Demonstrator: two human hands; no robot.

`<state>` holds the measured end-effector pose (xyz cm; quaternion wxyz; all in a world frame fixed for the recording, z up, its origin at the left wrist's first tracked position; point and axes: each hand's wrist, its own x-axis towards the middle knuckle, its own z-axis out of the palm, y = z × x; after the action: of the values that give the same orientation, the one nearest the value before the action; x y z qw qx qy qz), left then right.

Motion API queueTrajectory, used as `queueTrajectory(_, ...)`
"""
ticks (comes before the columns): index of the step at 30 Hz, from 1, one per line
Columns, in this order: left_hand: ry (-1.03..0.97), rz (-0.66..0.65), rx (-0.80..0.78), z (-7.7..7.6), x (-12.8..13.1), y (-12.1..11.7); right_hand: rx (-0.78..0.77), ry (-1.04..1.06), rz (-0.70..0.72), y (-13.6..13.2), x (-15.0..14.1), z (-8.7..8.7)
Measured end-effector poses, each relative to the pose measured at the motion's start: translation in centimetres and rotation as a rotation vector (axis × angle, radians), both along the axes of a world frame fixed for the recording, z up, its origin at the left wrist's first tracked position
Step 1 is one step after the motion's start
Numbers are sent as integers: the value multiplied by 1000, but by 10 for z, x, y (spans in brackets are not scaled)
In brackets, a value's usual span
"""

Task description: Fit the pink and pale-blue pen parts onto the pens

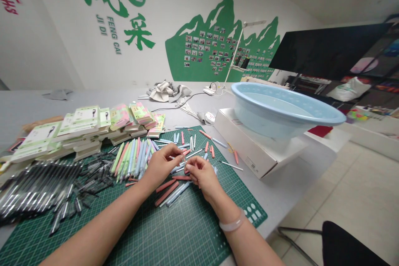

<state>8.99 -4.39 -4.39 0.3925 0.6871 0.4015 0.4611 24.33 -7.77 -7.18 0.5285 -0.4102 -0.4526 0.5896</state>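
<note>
Over a green cutting mat, my left hand and my right hand meet, fingers pinched together on a small pen part between them. Loose pink, blue and white pen barrels and refills lie scattered under and around both hands. A row of assembled pastel pens lies just left of my left hand. My right wrist wears a pale bracelet.
Black pen parts are heaped at the left. Stacked green and pink packets sit behind them. A light blue basin rests on a white box at the right. Cloths and cables lie further back. A black chair stands below the table edge.
</note>
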Motion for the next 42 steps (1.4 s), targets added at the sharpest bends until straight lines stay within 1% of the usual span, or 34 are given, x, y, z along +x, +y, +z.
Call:
queueTrajectory(6,-100,-60,-114,-5,-1,3,19,-5,8,0,0,2)
queueTrajectory(8,-96,-70,-132,-5,0,2,12,-3,5,0,0,2)
queueTrajectory(10,-50,-60,-104,-3,1,1,-7,8,0,0,1,2)
queueTrajectory(14,49,-37,-1,1,5,-6,-45,77,-7,1,0,1)
queueTrajectory(17,42,-18,24,3,7,-8,-63,147,4,1,-1,3)
queueTrajectory(20,-58,29,-12,4,3,-2,-72,260,50,3,-3,11)
queueTrajectory(23,-234,58,-123,5,-6,6,-92,423,75,11,-7,21)
queueTrajectory(25,-349,52,-195,8,-12,10,-120,505,30,21,-10,26)
queueTrajectory(27,-422,41,-235,12,-16,11,-167,573,-65,33,-14,27)
queueTrajectory(30,-409,14,-249,18,-17,9,-223,678,-144,46,-19,26)
queueTrajectory(33,-292,15,-163,23,-14,3,-271,738,-182,50,-21,23)
queueTrajectory(36,-184,58,18,24,-8,-5,-340,780,-172,47,-21,20)
queueTrajectory(39,-91,97,176,21,-2,-12,-365,825,-146,43,-24,19)
queueTrajectory(42,-38,118,262,16,1,-15,-361,850,-158,39,-30,20)
